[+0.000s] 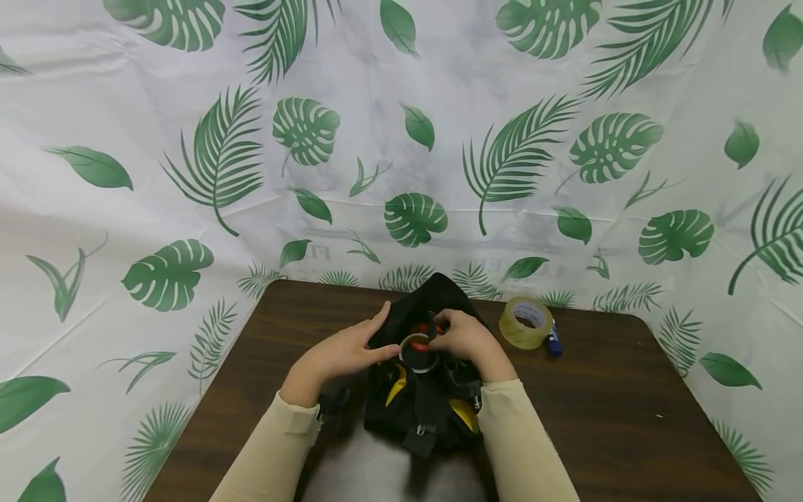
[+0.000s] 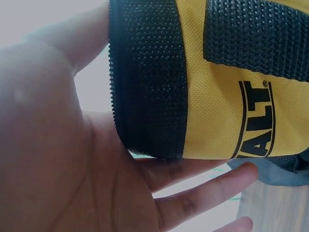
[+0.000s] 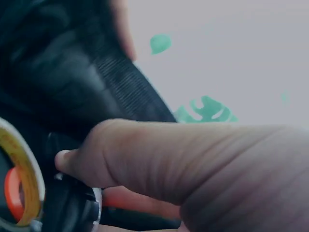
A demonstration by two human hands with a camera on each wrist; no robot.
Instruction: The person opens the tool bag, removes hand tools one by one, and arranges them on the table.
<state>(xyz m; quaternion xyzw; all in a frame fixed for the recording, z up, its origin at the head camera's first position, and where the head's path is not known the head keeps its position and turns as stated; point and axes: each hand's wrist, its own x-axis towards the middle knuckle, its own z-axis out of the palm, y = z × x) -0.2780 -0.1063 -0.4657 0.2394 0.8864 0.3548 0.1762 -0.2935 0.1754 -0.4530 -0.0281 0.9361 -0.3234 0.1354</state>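
A black and yellow tool bag (image 1: pixel 401 418) stands on the table with its mouth open; part of its lettering, "ALT", shows in the left wrist view. Just inside the mouth sits a tape roll (image 3: pixel 34 166), and an orange-red item (image 3: pixel 14 195) of unclear kind shows through its ring. My left hand (image 1: pixel 341 355) rests against the bag's left edge, fingers straight and spread. Reaching into the mouth from the right, my right hand (image 1: pixel 467 341) pinches a dark upright piece (image 1: pixel 431 324). Its kind is hidden by the bag and fingers.
A roll of clear yellowish tape (image 1: pixel 509 324) stands behind and right of the bag, beside a small blue item (image 1: pixel 555 345). The dark wooden table (image 1: pixel 596 418) ends at a leaf-patterned white sheet (image 1: pixel 351 174) at the back.
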